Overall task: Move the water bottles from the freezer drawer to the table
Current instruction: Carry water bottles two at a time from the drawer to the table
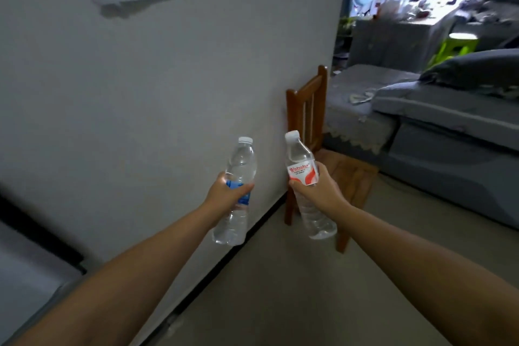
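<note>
Both arms reach forward at mid-frame, each with a clear plastic water bottle held in the air. My left hand (226, 194) grips the blue-labelled bottle (238, 166) round its middle; it stands nearly upright with a white cap. My right hand (320, 191) grips the red-and-white-labelled bottle (302, 160) round its label; this one tilts with its white cap leaning left. The two bottles are close together but apart. Neither the freezer drawer nor a table can be made out in view.
A white wall (168, 93) fills the left, with a dark skirting line along the floor. A wooden chair (331, 154) stands against the wall just behind the bottles. A grey sofa (449, 126) lies at right. A grey appliance edge (25, 275) shows at bottom left.
</note>
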